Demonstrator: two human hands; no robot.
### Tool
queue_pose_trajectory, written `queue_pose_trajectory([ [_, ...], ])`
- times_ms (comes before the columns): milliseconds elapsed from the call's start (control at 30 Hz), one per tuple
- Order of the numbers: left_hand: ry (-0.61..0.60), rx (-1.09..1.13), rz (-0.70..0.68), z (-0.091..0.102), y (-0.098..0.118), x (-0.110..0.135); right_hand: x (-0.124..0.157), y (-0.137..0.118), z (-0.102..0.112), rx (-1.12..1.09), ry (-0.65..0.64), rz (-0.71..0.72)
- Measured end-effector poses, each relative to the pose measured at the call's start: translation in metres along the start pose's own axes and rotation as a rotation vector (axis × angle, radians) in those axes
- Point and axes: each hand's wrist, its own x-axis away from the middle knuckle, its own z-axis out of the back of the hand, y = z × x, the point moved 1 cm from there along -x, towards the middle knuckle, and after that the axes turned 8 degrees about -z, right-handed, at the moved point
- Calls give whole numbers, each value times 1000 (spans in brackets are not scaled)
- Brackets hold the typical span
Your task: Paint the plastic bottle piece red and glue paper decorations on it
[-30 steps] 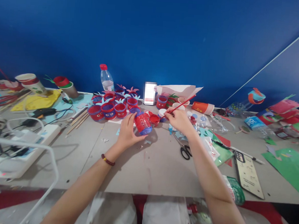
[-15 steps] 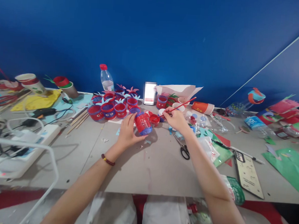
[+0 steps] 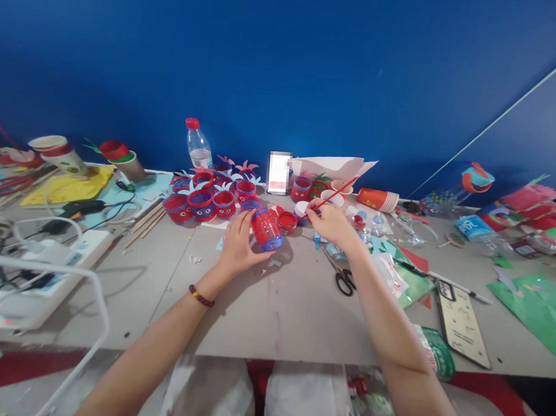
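My left hand (image 3: pixel 239 240) is wrapped round a tilted clear plastic cup (image 3: pixel 266 229) painted red, with a blue band at its lower end. In my right hand (image 3: pixel 327 221) a red paintbrush (image 3: pixel 339 191) is pinched, its handle slanting up to the right. The brush's tip points down toward a small pot of red paint (image 3: pixel 287 221) just right of the cup; I cannot make out whether it touches the paint. Beside that pot stands a white-topped pot (image 3: pixel 301 209). Several red and blue painted cups with eyes (image 3: pixel 201 204) stand behind my left hand.
Black-handled scissors (image 3: pixel 344 282) lie below my right wrist. A phone (image 3: pixel 463 323) rests at the right, near green paper (image 3: pixel 535 311). Stacked orange paper cups (image 3: pixel 377 200) lie on their side. At left are wooden sticks (image 3: pixel 144 225) and a power strip (image 3: pixel 66 283). A bottle (image 3: pixel 198 146) stands behind.
My right hand has shifted slightly right and the paintbrush handle has tipped up more steeply, its tip lifting a little. My left hand keeps the cup in nearly the same place.
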Motion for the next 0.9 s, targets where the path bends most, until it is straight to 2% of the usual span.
queue_pose_trajectory([
  [200,-2,5,6,0,1,0,-1,3,-1,37,36,45],
  [333,4,2,0,0,1,0,-1,2,1,-3,125,83],
  [433,7,-4,-6,0,0,0,-1,1,5,-139,200,73],
  [533,24,-7,-3,0,0,0,1,-1,10,-403,206,36],
  [600,30,1,7,0,0,0,4,-4,13,-578,174,19],
  [700,36,17,22,0,2,0,10,-10,14,-741,47,8],
  [800,54,23,26,2,3,-1,15,-16,11,-804,-88,29],
  [900,58,20,7,3,3,-2,18,-20,7,-767,-131,74],
])
